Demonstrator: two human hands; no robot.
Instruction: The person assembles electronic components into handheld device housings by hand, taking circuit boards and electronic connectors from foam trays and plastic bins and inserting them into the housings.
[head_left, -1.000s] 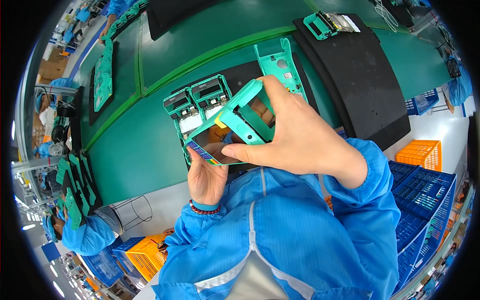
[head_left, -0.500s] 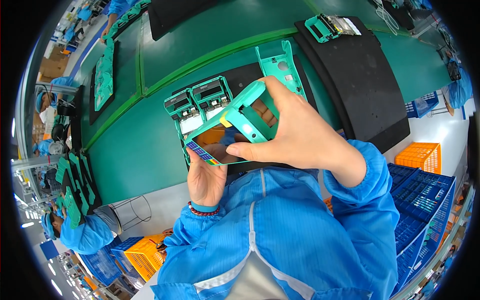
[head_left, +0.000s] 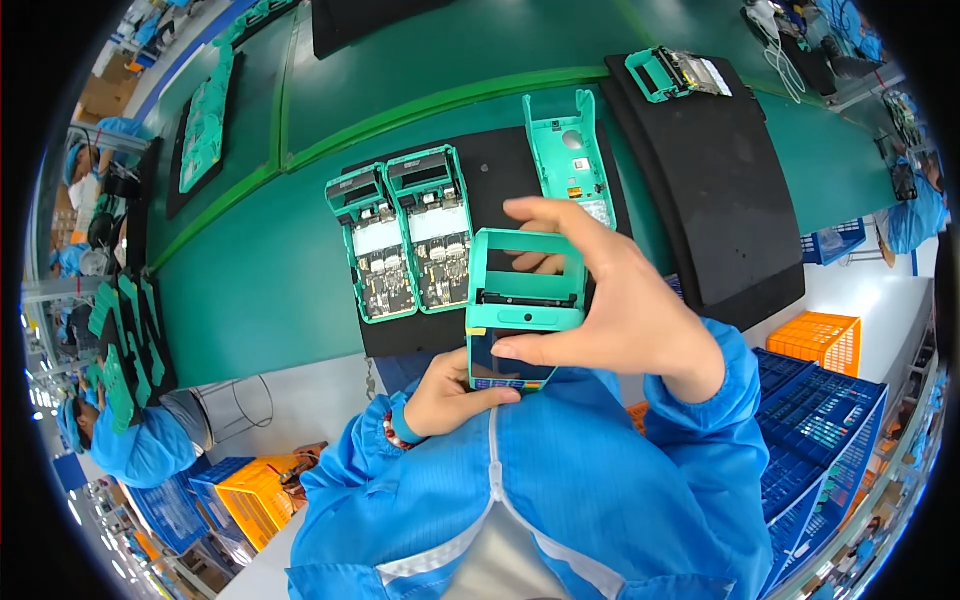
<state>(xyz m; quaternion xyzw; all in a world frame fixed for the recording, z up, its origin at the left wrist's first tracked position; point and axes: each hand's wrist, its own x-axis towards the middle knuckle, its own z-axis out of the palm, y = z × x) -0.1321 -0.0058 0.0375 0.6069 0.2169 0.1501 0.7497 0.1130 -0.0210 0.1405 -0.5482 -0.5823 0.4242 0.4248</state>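
Note:
Close to my chest I hold a green handheld terminal (head_left: pixel 545 318), tilted, with a dark screen, a small keypad at its near end and a rectangular opening at its far end. My right hand (head_left: pixel 625 310) grips the right side, its thumb over the screen and its fingers reaching round behind the opening. My left hand (head_left: pixel 450 395) is closed round the near end, thumb by the keys. Beyond it, two open green housings (head_left: pixel 380 245) with circuit boards and white labels lie side by side. An empty-looking green shell (head_left: pixel 567 150) lies to their right, partly behind my right hand.
These parts lie on a black mat (head_left: pixel 495 155) on the green bench (head_left: pixel 260 270). Another black mat (head_left: pixel 715 190) at right bears a green housing (head_left: pixel 655 75). Blue crates (head_left: pixel 820 420) and an orange crate (head_left: pixel 815 340) stand at my right. A co-worker (head_left: pixel 140 435) sits at far left.
The terminal has turned from a slant to nearly straight and come down toward my chest. My left hand has moved right and closed further round its near end. Both open housings now show more fully.

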